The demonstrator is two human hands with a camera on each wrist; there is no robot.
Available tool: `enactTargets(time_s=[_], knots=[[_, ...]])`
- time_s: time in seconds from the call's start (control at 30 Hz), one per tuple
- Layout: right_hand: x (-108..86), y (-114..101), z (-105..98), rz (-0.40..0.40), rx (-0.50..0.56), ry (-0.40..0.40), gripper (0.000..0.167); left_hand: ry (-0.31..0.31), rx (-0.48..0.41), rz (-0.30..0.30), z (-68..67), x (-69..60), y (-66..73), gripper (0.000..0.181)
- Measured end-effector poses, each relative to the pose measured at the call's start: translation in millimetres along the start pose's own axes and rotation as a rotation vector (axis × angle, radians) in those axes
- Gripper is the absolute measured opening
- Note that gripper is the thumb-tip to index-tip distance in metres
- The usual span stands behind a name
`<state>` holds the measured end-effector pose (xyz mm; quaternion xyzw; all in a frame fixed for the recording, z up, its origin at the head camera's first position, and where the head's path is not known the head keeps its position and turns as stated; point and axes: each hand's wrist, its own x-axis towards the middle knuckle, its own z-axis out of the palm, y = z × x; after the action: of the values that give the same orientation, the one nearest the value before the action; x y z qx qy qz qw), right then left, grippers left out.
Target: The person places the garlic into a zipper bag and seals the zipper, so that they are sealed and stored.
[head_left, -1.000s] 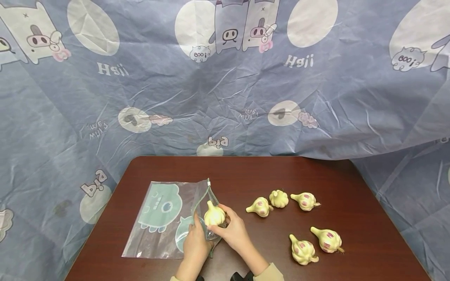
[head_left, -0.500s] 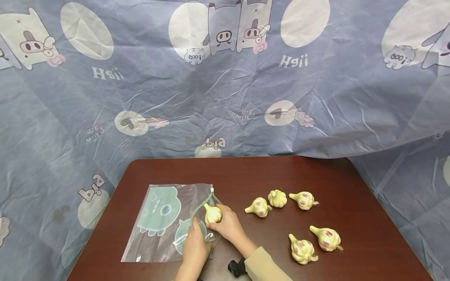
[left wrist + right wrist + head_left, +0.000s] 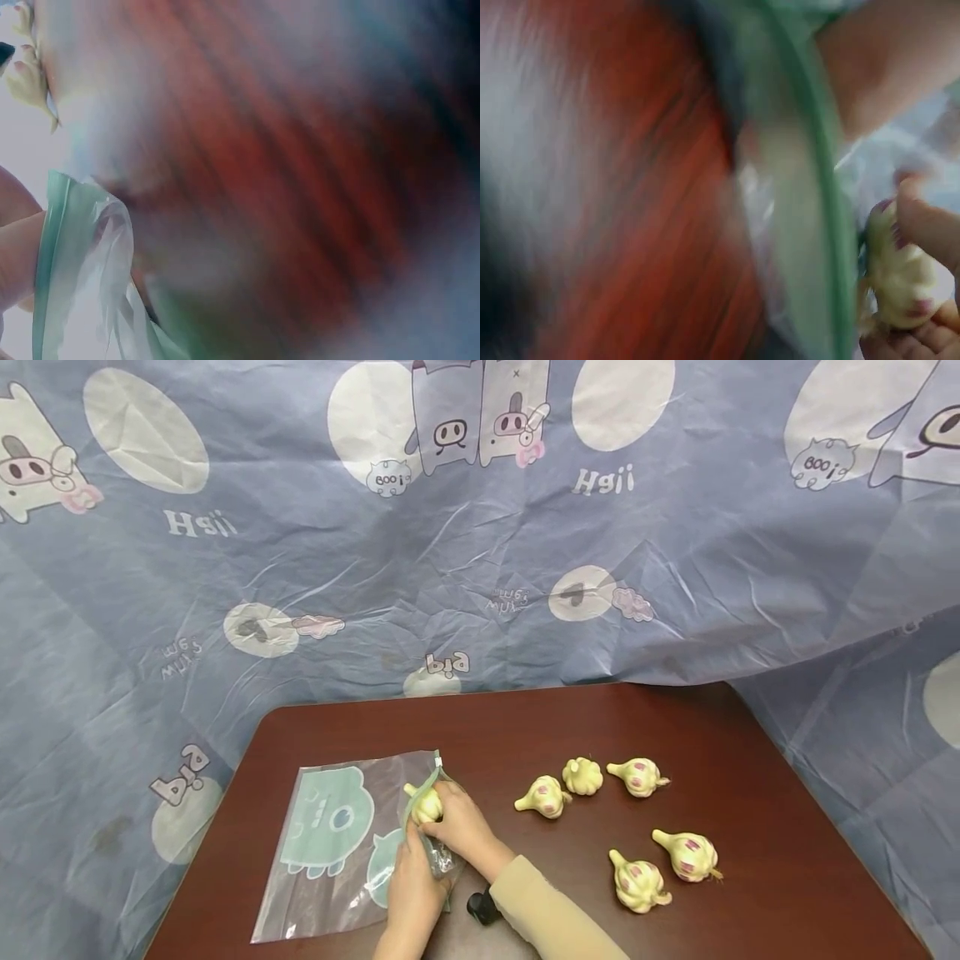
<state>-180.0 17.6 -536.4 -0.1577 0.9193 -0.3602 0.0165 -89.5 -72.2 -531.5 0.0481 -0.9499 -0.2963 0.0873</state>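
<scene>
Left hand (image 3: 415,878) pinching the bag (image 3: 318,917) by its green rim; right hand (image 3: 462,828) gripping a bulb (image 3: 428,807) within the bag's mouth, neck foremost. Rightward on the table (image 3: 540,720), I count five loose bulbs (image 3: 637,887).

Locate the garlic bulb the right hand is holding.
In the head view, the garlic bulb is in the right hand, at the green-edged mouth of the clear bag, just beyond the left hand and left of the nearest loose bulb.
</scene>
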Motion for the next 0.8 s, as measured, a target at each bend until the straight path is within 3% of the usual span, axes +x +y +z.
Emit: enactTargets(time_s=[0.17, 0.43, 0.63, 0.8], knots=[[2.6, 2.0, 0.1, -0.022, -0.103, -0.039, 0.068, -0.034, -0.02, -0.012, 0.1, -1.4, 0.9, 0.107], [8.5, -6.8, 14.3, 0.012, -0.357, 0.035, 0.081, -0.07, -0.037, -0.025, -1.4, -3.4, 3.7, 0.099], [9.3, -14.0, 23.9, 0.092, -0.353, 0.086, 0.088, -0.1, -0.041, -0.021, -3.6, -4.1, 4.9, 0.098], [5.0, -10.7, 16.1, 0.059, -0.189, 0.11, 0.079, -0.101, -0.015, -0.009, -3.2, -1.4, 6.7, 0.099]])
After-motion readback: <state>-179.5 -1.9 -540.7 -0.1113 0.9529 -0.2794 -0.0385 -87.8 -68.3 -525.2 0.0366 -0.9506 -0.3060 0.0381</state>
